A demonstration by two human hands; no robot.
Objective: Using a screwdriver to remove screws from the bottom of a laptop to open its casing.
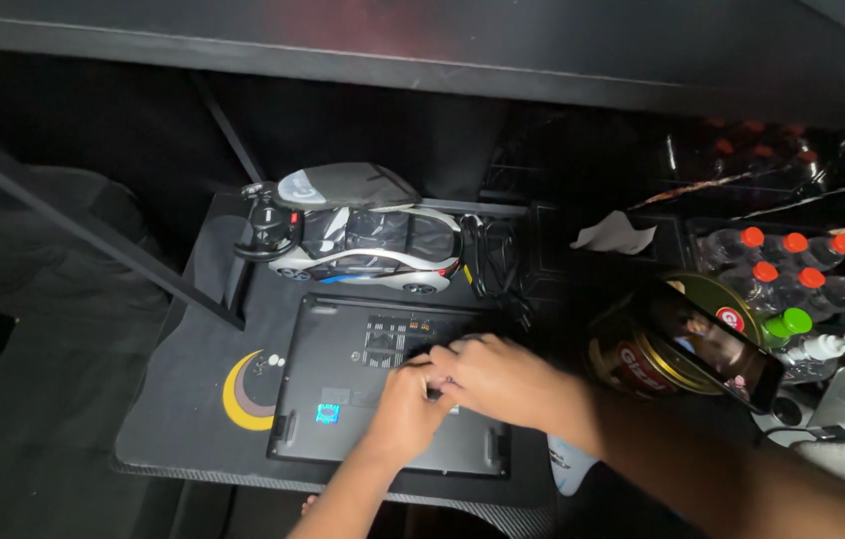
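On the dark mat [193, 399] with the yellow crescent moon, a black laptop [342, 399] lies upside down, its underside and vent grille facing up. Both hands rest on the middle of that underside: the left hand [404, 407] with fingers curled down against the panel, the right hand [502, 384] just beside it and partly over it, fingers bent. Whether either one pinches a small tool or a screw I cannot tell, since the fingertips are hidden. The bottom cover looks to be still seated on the laptop, with no gap showing at its edges, so any opening of it seems not yet done. Behind the laptop sits a silver toy car [372, 250], touching a small controller [268, 230]. To the right stand a round tin [642, 359], a phone [717, 349] propped on it, and bottles [792, 265] with red caps.
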